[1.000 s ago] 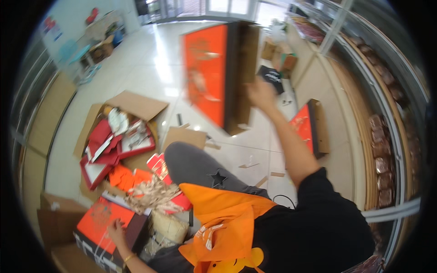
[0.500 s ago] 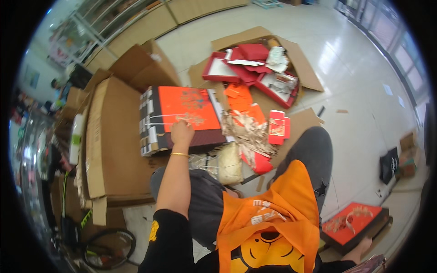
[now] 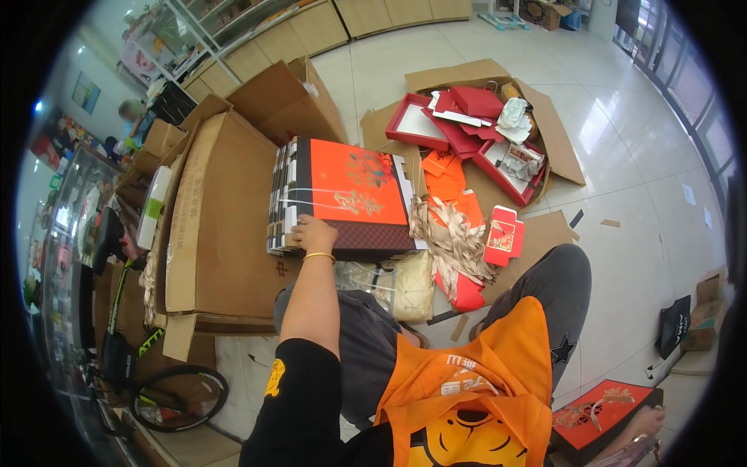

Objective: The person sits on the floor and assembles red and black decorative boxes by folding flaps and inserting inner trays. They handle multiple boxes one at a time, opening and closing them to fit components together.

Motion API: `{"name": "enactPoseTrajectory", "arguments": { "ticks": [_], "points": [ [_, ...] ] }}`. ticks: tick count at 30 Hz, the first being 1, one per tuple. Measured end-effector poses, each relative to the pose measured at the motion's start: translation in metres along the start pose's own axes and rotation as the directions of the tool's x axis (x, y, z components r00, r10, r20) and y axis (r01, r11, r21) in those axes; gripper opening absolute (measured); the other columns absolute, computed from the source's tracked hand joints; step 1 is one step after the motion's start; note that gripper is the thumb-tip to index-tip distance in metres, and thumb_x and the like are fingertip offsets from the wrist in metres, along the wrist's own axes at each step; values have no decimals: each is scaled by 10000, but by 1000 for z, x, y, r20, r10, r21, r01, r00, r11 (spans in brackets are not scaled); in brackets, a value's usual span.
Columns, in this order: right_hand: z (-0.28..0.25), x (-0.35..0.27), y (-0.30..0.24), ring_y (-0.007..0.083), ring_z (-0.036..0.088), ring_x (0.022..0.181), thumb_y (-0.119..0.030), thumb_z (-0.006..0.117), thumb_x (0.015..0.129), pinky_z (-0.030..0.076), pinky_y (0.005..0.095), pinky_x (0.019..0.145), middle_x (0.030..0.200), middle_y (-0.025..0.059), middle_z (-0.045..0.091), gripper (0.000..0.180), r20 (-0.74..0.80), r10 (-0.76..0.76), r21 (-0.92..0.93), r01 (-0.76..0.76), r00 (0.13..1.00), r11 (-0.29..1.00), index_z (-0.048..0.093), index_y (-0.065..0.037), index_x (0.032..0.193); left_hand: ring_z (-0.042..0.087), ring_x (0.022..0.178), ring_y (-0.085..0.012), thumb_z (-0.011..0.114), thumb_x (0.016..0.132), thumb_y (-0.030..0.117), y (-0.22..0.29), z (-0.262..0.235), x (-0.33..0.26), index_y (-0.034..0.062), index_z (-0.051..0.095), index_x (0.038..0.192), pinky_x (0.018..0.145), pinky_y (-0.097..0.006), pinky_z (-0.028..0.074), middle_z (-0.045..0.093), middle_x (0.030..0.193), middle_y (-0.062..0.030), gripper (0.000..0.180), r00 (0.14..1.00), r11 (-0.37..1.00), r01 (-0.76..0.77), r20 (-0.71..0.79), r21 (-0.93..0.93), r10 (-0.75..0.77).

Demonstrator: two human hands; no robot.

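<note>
My left hand [image 3: 314, 233] is at the left edge of the top gift bag [image 3: 359, 187] on a stack. The fingers are curled and closed on that edge. This bag is bright red-orange with a gold and dark motif, a dark patterned band and white cord handles. At the lower right, my right hand [image 3: 647, 421] touches the dark end of another red gift bag [image 3: 597, 412] lying flat with a beige ribbon on it. Its fingers are too small to read. Beige ribbons [image 3: 447, 237] lie in a heap right of the stack.
A large open carton [image 3: 226, 226] stands left of the stack. Beyond the ribbons, an opened carton [image 3: 559, 144] holds red boxes [image 3: 420, 123] and crumpled wrapping. A red packet [image 3: 504, 236] lies on cardboard. A bicycle wheel [image 3: 180, 398] is at lower left, a black bag [image 3: 673, 327] at right.
The view has shifted. My left hand has slid from the top bag's face to its left edge. My right hand has moved farther along the other bag. Both bags look still.
</note>
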State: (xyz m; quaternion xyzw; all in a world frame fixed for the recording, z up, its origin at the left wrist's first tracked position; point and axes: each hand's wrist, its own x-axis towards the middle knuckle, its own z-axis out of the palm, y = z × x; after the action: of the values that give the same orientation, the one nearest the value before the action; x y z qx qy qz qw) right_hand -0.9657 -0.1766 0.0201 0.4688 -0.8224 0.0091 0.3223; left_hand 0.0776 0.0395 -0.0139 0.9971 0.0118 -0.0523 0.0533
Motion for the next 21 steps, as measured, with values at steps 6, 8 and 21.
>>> {"name": "enactPoseTrajectory", "arguments": {
  "ticks": [6, 8, 21],
  "points": [
    [-56, 41, -189, 372, 526, 1274, -136, 675, 894, 397, 446, 1104, 1349, 204, 584, 507, -373, -246, 511, 419, 895, 751, 542, 4, 1363, 405, 1385, -475, 762, 814, 266, -15, -33, -5, -159, 413, 1293, 1138, -501, 388, 492, 1347, -369, 729, 999, 1000, -12, -46, -16, 11],
    [-105, 36, -254, 369, 506, 1288, -103, 690, 885, 362, 450, 1126, 1362, 201, 570, 529, -431, -338, 566, 542, 837, 621, 528, 20, 1374, 480, 1318, -486, 760, 830, 272, -13, -26, -5, -139, 400, 1324, 1091, -486, 444, 471, 1360, -381, 737, 997, 998, -46, -60, 35, 48],
    [-394, -173, -517, 420, 462, 1279, -49, 717, 782, 397, 486, 1076, 1356, 213, 479, 539, -578, -672, 807, 445, 463, -388, 527, -33, 1285, 721, 1003, -381, 821, 829, 306, -5, -73, -26, 27, 758, 986, 868, -463, 568, 745, 1004, -222, 326, 973, 965, -213, -125, -151, 195]
  ]
}}
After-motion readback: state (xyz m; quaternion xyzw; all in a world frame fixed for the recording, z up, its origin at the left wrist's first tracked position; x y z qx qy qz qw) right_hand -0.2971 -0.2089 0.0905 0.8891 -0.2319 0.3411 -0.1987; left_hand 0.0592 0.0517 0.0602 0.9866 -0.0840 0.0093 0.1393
